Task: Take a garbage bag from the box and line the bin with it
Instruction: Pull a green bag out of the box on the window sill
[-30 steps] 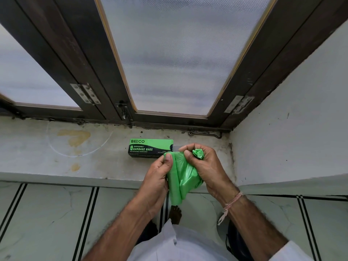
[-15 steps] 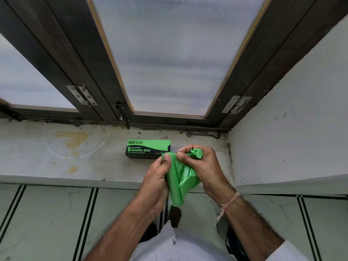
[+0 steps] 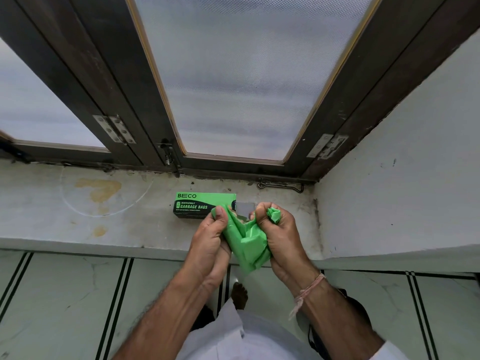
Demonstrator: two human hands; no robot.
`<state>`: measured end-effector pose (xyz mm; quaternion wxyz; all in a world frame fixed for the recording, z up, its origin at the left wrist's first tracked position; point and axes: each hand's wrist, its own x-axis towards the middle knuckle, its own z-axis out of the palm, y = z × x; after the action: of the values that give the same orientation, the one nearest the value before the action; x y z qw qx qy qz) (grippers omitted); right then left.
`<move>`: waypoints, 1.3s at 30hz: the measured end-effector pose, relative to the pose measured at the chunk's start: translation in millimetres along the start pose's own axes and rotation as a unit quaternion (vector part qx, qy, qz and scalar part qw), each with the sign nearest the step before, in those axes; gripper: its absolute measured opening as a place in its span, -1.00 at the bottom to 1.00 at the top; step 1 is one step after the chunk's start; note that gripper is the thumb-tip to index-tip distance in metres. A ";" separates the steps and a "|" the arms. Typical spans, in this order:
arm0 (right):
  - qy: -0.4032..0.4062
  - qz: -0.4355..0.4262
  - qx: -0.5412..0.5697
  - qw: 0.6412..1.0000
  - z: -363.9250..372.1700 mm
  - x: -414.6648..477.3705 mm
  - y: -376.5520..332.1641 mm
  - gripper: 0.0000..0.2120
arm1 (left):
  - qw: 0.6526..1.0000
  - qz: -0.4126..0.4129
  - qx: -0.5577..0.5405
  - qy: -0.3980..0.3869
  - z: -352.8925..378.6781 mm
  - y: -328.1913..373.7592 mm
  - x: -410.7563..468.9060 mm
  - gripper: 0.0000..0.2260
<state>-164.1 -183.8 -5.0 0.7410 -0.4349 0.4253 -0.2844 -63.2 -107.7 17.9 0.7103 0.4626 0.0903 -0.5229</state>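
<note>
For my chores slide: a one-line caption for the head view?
Left hand and right hand grip a crumpled green garbage bag at the windowsill, the box behind them.

The box [image 3: 202,205] in front of me reads "BECO" in dark letters on its green top; on its black front, "BIOFRIENDLY GARBAGE BAGS"; beneath that, "WITH DETACHABLE DRAWSTRINGS"; the lowest line is too small for me to read.

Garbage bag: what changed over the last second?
The left hand pulled its edge of the garbage bag leftward, away from the right hand, spreading the bunched top apart. Both hands kept their grip. The garbage bag box stayed on the window sill.
</note>
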 end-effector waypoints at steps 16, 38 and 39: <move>-0.068 -0.065 -0.231 0.968 -4.3 1.0 -17.2 -0.88 | 0.995 0.090 0.051 0.011 -19.5 39.1 5.5 -0.77; -0.051 -0.061 -0.201 0.976 24.1 -27.4 -12.2 -0.83 | 0.985 0.127 0.087 -0.080 -31.2 74.9 1.9 -0.79; -0.039 -0.066 -0.176 0.982 21.9 -29.3 -11.0 -0.82 | 0.985 0.127 0.075 -0.084 -31.7 76.8 2.3 -0.80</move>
<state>-159.4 -156.9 21.6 0.6488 -0.5958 0.4102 -0.2362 12.6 -83.4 42.1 0.7391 0.4770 -0.0686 -0.4707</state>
